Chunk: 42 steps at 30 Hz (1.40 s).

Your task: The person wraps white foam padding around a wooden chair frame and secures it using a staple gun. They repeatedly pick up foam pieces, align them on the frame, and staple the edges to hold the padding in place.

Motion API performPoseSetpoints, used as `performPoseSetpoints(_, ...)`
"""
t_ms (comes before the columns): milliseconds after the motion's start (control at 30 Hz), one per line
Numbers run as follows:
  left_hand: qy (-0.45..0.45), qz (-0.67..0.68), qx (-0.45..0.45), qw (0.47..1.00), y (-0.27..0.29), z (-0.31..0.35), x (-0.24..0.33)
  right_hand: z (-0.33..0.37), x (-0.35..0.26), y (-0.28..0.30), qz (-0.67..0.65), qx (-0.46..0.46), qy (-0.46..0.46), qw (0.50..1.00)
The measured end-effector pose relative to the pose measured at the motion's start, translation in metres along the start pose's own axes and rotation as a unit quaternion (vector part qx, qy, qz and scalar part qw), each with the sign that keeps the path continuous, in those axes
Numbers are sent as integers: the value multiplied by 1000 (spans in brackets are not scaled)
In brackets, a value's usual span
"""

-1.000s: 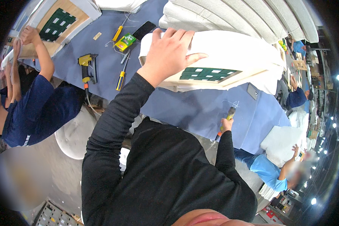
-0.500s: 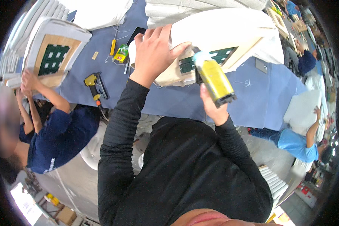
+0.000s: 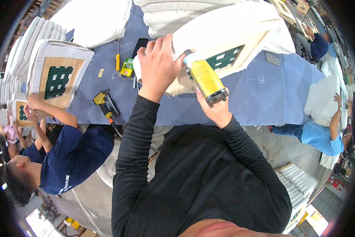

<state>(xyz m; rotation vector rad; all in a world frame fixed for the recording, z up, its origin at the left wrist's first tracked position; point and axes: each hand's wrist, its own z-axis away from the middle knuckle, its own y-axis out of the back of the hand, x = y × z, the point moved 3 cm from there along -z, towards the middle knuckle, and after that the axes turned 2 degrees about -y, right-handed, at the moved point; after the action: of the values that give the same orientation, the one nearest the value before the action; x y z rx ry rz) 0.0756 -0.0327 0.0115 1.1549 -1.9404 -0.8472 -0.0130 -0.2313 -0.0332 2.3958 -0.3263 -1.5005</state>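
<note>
A padded seat panel [image 3: 228,29] covered in white fabric lies on the blue table, its wooden frame and green webbing [image 3: 224,59] facing me. My left hand [image 3: 158,69] grips the fabric at the panel's left edge, thumb on the near side and fingers over the top. In my right hand [image 3: 215,110] is a yellow staple gun [image 3: 207,79], its nose close to my left thumb and the frame's edge. Whether the nose touches the panel I cannot tell. The gun's body hides most of its handle and my right fingers.
A second staple gun [image 3: 106,106] lies on the blue table [image 3: 264,104], near a yellow-handled tool [image 3: 117,62], a green-and-yellow box [image 3: 127,68] and a grey phone [image 3: 273,58]. At left a person in navy [image 3: 76,156] handles another panel [image 3: 38,65]. White cushions [image 3: 177,14] are piled behind.
The staple gun has moved left and up, its nose now nearer my left thumb. My left hand keeps its grip on the fabric. The whole view has shifted slightly.
</note>
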Motion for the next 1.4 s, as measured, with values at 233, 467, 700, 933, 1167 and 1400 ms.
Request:
performPoseSetpoints(233, -3, -13, 7, 1000, -1, 6, 1, 1, 3, -5, 92, -33, 24, 995)
performPoseSetpoints(467, 31, 12, -11, 999, 7, 6, -6, -1, 21, 16, -242, -64, -212, 945)
performPoseSetpoints(700, 55, 80, 45, 994, 22, 56, -25, 62, 104, 125, -32, -79, -322, 943)
performPoseSetpoints(933, 128, 138, 30, 982, 80, 137, -13, 216, 310, 262, 235, -65, -358, 901)
performPoseSetpoints(1167, 187, 130, -9, 974, 97, 176, 7, 166, 354, 259, 306, -81, -302, 899)
performPoseSetpoints(1400, 107, 113, -48, 987, 92, 149, 57, 82, 382, 172, -438, -12, -417, 796)
